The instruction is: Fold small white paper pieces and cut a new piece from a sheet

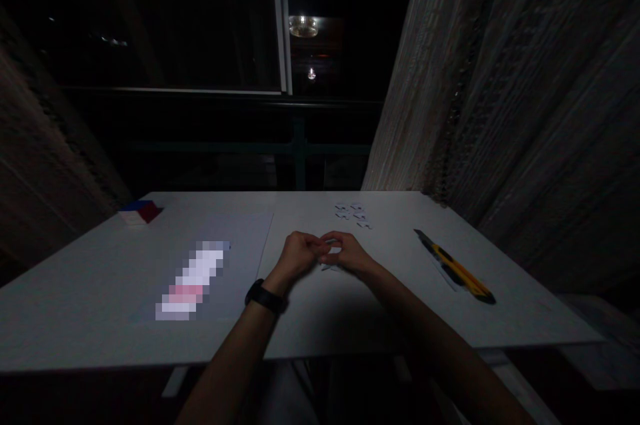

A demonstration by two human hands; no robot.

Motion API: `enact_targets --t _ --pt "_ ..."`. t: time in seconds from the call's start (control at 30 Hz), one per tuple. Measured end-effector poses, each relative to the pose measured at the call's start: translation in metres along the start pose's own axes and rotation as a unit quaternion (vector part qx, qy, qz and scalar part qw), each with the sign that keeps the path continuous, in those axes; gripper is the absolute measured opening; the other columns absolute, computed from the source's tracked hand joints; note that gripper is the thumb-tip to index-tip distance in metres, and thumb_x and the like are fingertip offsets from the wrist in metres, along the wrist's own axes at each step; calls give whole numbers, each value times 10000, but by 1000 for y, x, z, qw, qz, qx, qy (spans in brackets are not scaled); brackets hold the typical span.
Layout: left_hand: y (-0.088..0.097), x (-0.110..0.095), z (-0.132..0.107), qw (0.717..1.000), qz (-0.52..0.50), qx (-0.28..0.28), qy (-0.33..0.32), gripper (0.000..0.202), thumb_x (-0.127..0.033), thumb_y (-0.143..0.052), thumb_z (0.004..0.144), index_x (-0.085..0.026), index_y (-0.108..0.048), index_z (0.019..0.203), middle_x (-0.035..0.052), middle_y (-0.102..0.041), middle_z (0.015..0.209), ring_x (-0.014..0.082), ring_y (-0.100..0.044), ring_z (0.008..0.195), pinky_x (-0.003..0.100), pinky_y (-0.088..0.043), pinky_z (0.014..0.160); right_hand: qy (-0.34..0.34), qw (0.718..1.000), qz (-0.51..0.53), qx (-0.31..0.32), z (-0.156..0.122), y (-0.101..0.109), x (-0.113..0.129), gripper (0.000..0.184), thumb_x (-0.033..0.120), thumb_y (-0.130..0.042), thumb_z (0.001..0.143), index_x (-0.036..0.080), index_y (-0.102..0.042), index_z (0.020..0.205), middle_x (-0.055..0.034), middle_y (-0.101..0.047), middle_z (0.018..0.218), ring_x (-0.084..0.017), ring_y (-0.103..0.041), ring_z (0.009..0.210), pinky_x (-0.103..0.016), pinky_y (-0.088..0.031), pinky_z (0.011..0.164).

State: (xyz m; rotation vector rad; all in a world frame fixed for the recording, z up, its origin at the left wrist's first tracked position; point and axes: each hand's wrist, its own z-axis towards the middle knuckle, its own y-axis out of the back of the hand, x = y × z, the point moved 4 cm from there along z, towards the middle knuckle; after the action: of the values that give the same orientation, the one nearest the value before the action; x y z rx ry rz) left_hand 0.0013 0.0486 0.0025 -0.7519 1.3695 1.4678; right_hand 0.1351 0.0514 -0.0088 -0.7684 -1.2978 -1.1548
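Note:
Both my hands meet over the middle of a white table [100, 292]. My left hand [297, 254], with a black watch on its wrist, is curled into a pinch. Facing it, my right hand [347, 252] is also pinched, and the fingertips of the two touch. Between them I see a small white piece [332, 253], which seems to be held by both. The dim light hides its shape. Several small white puzzle-like pieces [354, 214] lie on the table just beyond my hands.
A yellow and black utility knife [457, 268] lies at the right beside a ruler. A sheet of paper [220, 265] lies at the left, a blue and red cube [141, 211] at the far left corner. Curtains flank a dark window.

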Motion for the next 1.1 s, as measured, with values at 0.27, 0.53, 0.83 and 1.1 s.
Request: enact_targets --t 0.27,0.53,0.83,1.1 --pt "-2 -1 -1 1000 -10 -21 2 219 -316 -692 589 -133 -716 705 70 -683 641 177 -604 603 255 -429 539 4 1000 6 -21 1 0 -1 444 190 -771 417 176 -621 835 -43 -643 836 -233 -598 861 -371 -504 678" --pt "12 -8 -4 967 -183 -170 54 331 -341 -733 560 -91 -694 774 86 -681 670 160 -602 587 263 -468 556 -90 975 202 -28 -1 10 3 618 192 -763 489 235 -505 1049 19 -636 733 -145 -626 628 -302 -514 611" --pt "5 -9 -6 941 -311 -84 104 392 -255 -783 520 -83 -649 846 83 -674 715 156 -629 638 274 -523 629 -56 971 218 -82 -2 12 6 658 216 -771 493 265 -486 1084 16 -631 761 -137 -615 624 -292 -520 585" --pt "-3 -7 -10 921 -336 73 181 295 -199 -758 559 -84 -636 801 94 -676 728 145 -635 625 259 -518 649 -58 981 178 -57 1 20 5 614 217 -758 485 193 -521 1051 77 -557 528 -110 -557 495 -268 -475 540"
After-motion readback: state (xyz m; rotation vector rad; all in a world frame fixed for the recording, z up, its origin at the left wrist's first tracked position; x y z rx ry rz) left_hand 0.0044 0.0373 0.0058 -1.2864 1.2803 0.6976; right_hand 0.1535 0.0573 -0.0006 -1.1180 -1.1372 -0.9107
